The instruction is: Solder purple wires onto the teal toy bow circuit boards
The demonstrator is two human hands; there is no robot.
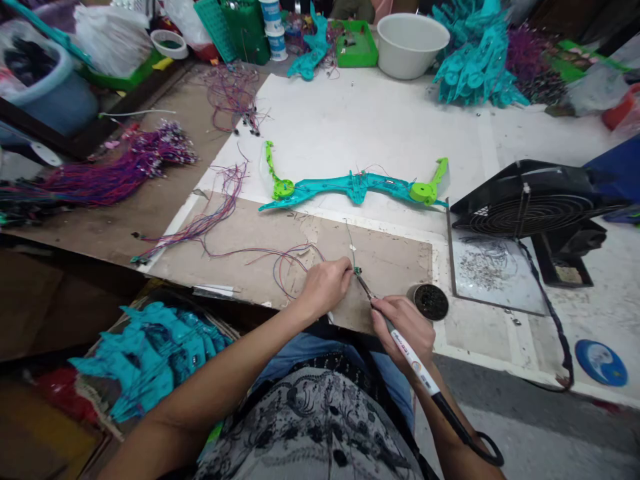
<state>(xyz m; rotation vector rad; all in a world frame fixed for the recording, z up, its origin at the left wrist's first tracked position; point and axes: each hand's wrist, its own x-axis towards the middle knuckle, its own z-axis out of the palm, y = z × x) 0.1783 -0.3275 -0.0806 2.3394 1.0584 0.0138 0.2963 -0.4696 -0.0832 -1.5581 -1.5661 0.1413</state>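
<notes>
My right hand [407,327] grips a soldering iron [414,360] with a white and black handle. Its metal tip reaches a small green circuit board [357,271] just above the table's front edge. With fingers pinched, my left hand [327,283] is at the board's left side, holding the board or its wires; the exact grip is hidden. Thin red and blue wires [280,253] trail left from this hand, and a thin strand [351,240] runs upward from the board. Farther back lies a teal toy bow [325,185] with lime green end pieces.
A small round tin [431,302] with dark contents stands right of my right hand. Beyond it are a black fan [520,200] and a blue disc [600,362]. Wire bundles [115,160] lie left. Teal parts fill a box [155,353] below the table edge; a white basin [413,43] stands at the back.
</notes>
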